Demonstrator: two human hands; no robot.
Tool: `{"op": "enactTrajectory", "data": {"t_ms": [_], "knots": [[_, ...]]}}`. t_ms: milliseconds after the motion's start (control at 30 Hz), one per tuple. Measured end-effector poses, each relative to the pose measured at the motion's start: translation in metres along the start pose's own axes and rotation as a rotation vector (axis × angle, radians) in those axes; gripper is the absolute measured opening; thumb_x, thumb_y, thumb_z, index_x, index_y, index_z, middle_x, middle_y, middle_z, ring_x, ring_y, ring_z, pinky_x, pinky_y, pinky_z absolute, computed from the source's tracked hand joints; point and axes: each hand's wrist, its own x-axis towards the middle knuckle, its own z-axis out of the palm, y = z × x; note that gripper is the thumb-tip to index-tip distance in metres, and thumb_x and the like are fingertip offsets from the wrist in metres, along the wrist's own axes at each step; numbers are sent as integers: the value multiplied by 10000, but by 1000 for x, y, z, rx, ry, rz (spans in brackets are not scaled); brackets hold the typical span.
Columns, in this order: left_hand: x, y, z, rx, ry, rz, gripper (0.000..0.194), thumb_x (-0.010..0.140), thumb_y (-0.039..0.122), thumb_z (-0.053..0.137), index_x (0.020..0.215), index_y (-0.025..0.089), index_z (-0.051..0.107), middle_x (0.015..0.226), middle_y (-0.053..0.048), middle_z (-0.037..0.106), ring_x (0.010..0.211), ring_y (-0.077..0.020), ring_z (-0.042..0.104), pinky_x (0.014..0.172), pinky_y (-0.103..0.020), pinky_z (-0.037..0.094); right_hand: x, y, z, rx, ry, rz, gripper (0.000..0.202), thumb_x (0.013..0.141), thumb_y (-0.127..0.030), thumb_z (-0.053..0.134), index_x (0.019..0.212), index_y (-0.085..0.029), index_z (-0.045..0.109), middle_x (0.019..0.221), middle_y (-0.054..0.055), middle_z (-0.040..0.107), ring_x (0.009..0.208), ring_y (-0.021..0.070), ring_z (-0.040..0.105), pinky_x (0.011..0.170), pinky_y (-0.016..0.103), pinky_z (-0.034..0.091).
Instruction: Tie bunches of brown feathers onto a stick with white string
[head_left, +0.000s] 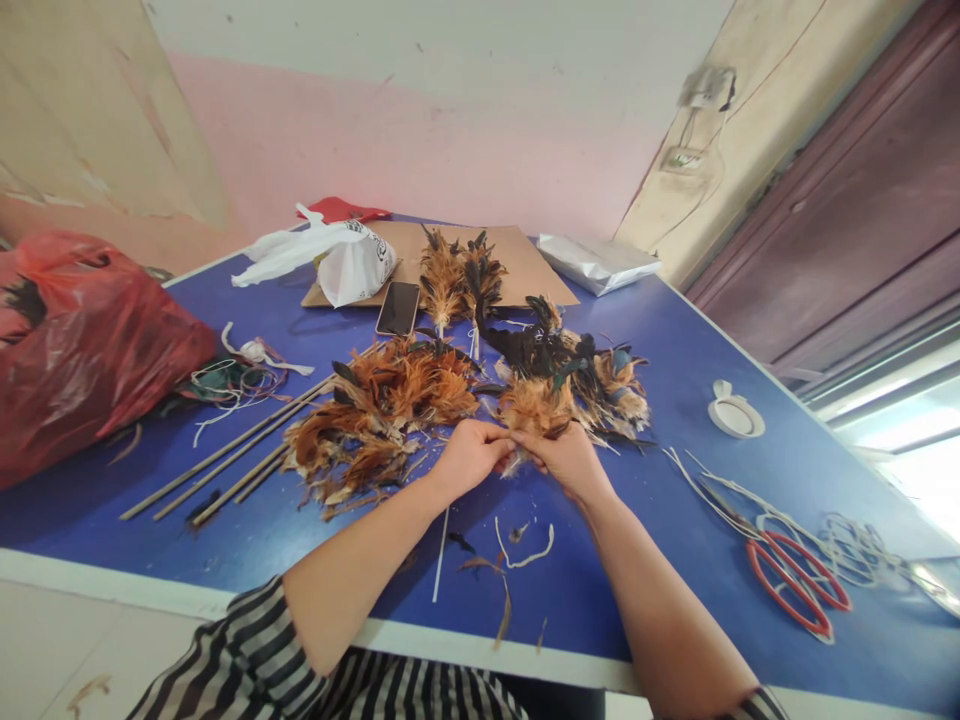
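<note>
My left hand [475,455] and my right hand [568,465] meet over the near middle of the blue table. Both have their fingers pinched together at the base of a bunch of tan feathers [536,402], which fans out away from me. A heap of orange-brown feathers [405,385] lies just left of my hands. Black and tan feathers [619,385] lie to the right behind them. Two tied feather bunches [442,275] rest farther back on a cardboard sheet [525,262]. Exactly how the fingertips grip the stems is hidden.
Red-handled scissors [799,590], white string [855,550] and a tape roll [736,415] lie at right. Thin sticks [240,440] and a red plastic bag [90,340] are at left. A phone [398,308], white bag [356,262] and silvery packet [598,262] lie behind.
</note>
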Motion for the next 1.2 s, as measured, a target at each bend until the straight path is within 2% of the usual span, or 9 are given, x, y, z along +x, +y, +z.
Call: {"op": "enactTrajectory", "data": {"t_ms": [133, 233, 367, 567, 767, 867, 933, 1033, 1200], "knots": [[-1, -1, -2, 150, -12, 93, 209, 721, 249, 505, 600, 119, 616, 459, 28, 475, 437, -66, 395, 462, -192, 316, -1, 1, 3, -61, 35, -22, 334, 591, -422, 691, 522, -156, 501, 388, -58, 404, 347, 59, 327, 338, 202, 261], [-1, -3, -2, 172, 0, 115, 215, 727, 283, 502, 613, 129, 598, 470, 32, 468, 441, -67, 377, 455, -193, 293, -1, 2, 4, 0, 43, -5, 320, 583, -430, 693, 572, -156, 528, 413, -56, 424, 346, 59, 321, 333, 206, 257], [0, -3, 1, 99, -2, 65, 199, 700, 303, 535, 614, 131, 582, 468, 33, 478, 429, -69, 375, 448, -199, 285, 0, 2, 4, 51, 31, 21, 319, 572, -425, 706, 623, -153, 548, 422, -62, 420, 341, 55, 307, 329, 202, 253], [-1, 0, 4, -146, -30, -39, 164, 656, 270, 582, 643, 110, 618, 514, 19, 513, 442, -63, 401, 485, -206, 348, 0, 0, 2, 56, 10, 1, 313, 578, -418, 707, 659, -154, 560, 416, -76, 400, 342, 52, 300, 332, 198, 251], [0, -1, 0, -55, -16, 5, 182, 660, 254, 593, 578, 100, 643, 441, 28, 481, 415, -56, 389, 453, -197, 332, -1, 0, 1, -29, -3, -12, 314, 598, -415, 691, 574, -139, 545, 387, -63, 400, 345, 55, 327, 336, 197, 266], [1, 3, -2, -169, 30, -90, 189, 649, 291, 640, 630, 105, 661, 498, 9, 554, 434, -62, 447, 469, -198, 377, 1, 0, -2, 78, -6, 8, 308, 612, -414, 680, 698, -135, 584, 413, -65, 420, 353, 60, 342, 340, 196, 294], [1, 6, -4, -289, 52, -192, 215, 635, 306, 669, 725, 112, 673, 669, -41, 647, 525, -91, 551, 511, -207, 430, 2, 0, -7, 115, 35, 8, 324, 618, -410, 676, 756, -130, 592, 420, -65, 426, 350, 58, 337, 338, 194, 293], [0, 9, -6, -367, 29, -287, 274, 610, 320, 703, 781, 110, 668, 853, -108, 672, 638, -140, 631, 518, -201, 454, 4, -2, -14, 92, 104, -10, 337, 623, -417, 667, 783, -129, 599, 414, -59, 432, 345, 64, 348, 341, 199, 298], [-4, 10, -1, -336, -68, -326, 313, 571, 334, 731, 742, 81, 661, 797, -135, 676, 602, -155, 640, 491, -196, 460, 1, -9, -14, -118, 192, -68, 295, 637, -402, 634, 758, -134, 629, 416, -35, 481, 353, 92, 393, 366, 228, 329]]}}
